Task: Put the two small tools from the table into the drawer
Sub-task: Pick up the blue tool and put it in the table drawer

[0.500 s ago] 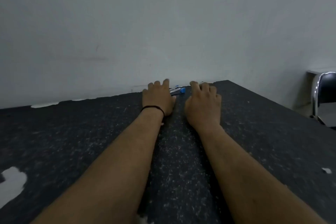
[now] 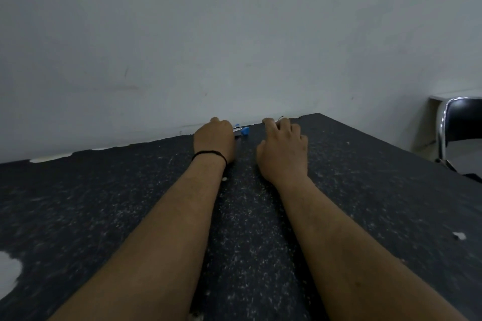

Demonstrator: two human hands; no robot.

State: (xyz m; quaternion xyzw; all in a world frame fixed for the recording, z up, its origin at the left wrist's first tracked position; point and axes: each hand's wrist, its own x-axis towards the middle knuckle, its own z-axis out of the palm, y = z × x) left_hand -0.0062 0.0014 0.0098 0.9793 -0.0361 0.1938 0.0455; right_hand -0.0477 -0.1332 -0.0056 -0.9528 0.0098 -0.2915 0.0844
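Both my arms reach across the dark speckled table [image 2: 104, 203] to its far edge by the wall. My left hand [image 2: 215, 139], with a black band on the wrist, has its fingers curled over a small silver tool with a blue end [image 2: 242, 131], which sticks out to the right of the fist. My right hand [image 2: 283, 148] lies a little to the right, fingers bent down at the table's back edge. A thin dark bit [image 2: 281, 117] shows just past its fingertips; what lies under them is hidden. No drawer is in view.
A grey wall [image 2: 234, 34] rises right behind the table's far edge. A black chair with a chrome frame [image 2: 459, 128] stands to the right of the table. White chipped patches [image 2: 9, 272] mark the table's left side.
My left hand's fingers have curled from flat into a fist over the blue-ended tool. My right hand has shifted slightly right and its fingers have bent down.
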